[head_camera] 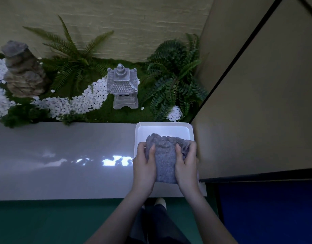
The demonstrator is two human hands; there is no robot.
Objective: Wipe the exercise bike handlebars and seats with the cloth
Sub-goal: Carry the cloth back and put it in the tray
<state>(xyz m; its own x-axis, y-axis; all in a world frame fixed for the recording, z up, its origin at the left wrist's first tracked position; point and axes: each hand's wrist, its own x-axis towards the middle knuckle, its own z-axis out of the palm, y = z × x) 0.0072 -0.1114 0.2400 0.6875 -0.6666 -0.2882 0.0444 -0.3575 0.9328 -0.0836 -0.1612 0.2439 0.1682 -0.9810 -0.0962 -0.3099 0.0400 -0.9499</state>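
A grey fluffy cloth (165,159) is bunched over a white rectangular tray (162,126) at the right end of a pale ledge. My left hand (144,166) grips the cloth's left side, thumb on top. My right hand (186,164) grips its right side the same way. No exercise bike, handlebar or seat is in view.
The pale glossy ledge (63,161) runs left from the tray. Behind it lies a decorative garden bed with a stone lantern (122,87), ferns (173,80), white pebbles (88,99) and a rock stack (23,71). A beige wall panel (257,103) stands close on the right. Green floor lies below.
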